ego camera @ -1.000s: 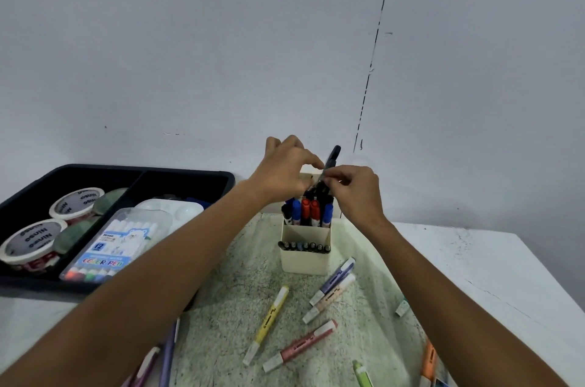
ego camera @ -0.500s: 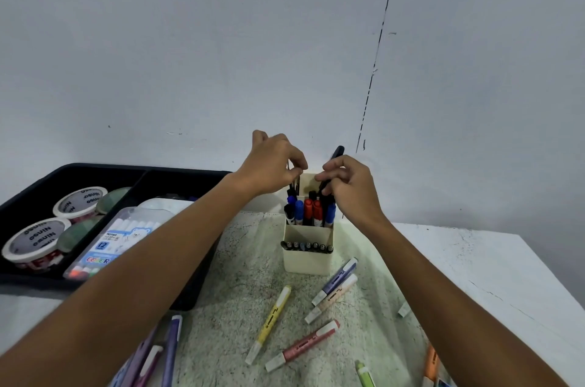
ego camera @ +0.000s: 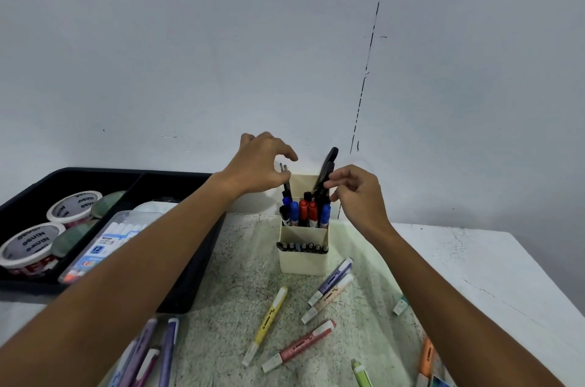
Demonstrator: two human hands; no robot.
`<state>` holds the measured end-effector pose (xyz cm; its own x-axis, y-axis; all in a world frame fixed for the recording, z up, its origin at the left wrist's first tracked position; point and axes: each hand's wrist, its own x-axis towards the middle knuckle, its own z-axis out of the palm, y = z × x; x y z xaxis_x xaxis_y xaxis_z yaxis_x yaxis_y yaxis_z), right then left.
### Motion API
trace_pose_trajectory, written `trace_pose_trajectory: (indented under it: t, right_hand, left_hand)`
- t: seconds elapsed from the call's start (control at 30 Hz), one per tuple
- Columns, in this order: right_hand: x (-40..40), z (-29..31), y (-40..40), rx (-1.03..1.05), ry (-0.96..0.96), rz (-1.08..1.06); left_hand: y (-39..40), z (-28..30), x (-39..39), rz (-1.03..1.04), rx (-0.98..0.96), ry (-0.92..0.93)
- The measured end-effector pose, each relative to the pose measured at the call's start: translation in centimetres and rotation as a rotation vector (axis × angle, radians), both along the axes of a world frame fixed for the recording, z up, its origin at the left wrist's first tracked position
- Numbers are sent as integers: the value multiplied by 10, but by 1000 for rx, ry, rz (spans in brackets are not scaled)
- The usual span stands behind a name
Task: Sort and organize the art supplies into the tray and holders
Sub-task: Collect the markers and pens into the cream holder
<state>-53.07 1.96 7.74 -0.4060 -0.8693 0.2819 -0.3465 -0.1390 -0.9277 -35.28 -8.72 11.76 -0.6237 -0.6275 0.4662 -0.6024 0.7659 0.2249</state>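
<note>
A cream tiered pen holder (ego camera: 304, 261) stands on the speckled mat, filled with blue, red and black markers (ego camera: 305, 211) and a front row of dark pens. My left hand (ego camera: 258, 166) hovers at the holder's back left, fingers loosely curled, thumb beside two thin grey pens (ego camera: 284, 173) standing in it. My right hand (ego camera: 356, 193) is at the back right, fingertips touching a tall black pen (ego camera: 328, 165) that leans in the rear compartment. Loose highlighters lie in front: yellow (ego camera: 267, 323), pink (ego camera: 300, 345), purple (ego camera: 332, 279) and peach (ego camera: 329, 298).
A black tray (ego camera: 193, 285) on the left holds two tape rolls (ego camera: 74, 206) and a colour pen box (ego camera: 101, 247). Purple pens (ego camera: 167, 352) lie near the front left, a green (ego camera: 361, 374) and an orange highlighter (ego camera: 425, 355) front right. A wall stands just behind the holder.
Both hands had pinched pens together above the holder; they have moved apart and their fingers have loosened. The black pen now leans in the rear compartment.
</note>
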Motion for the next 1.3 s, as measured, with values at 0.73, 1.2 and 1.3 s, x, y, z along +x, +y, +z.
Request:
trace_pose_trajectory:
  t: [0.73, 1.2, 1.3]
  right_hand:
    - [-4, -26, -5, -42, 159, 39]
    - [2, -24, -6, 6, 2, 125]
    - [2, -23, -7, 14, -34, 152]
  left_hand:
    - [11, -20, -27, -98, -65, -65]
    - [12, -24, -20, -74, -75, -9]
    - [13, -24, -22, -97, -55, 0]
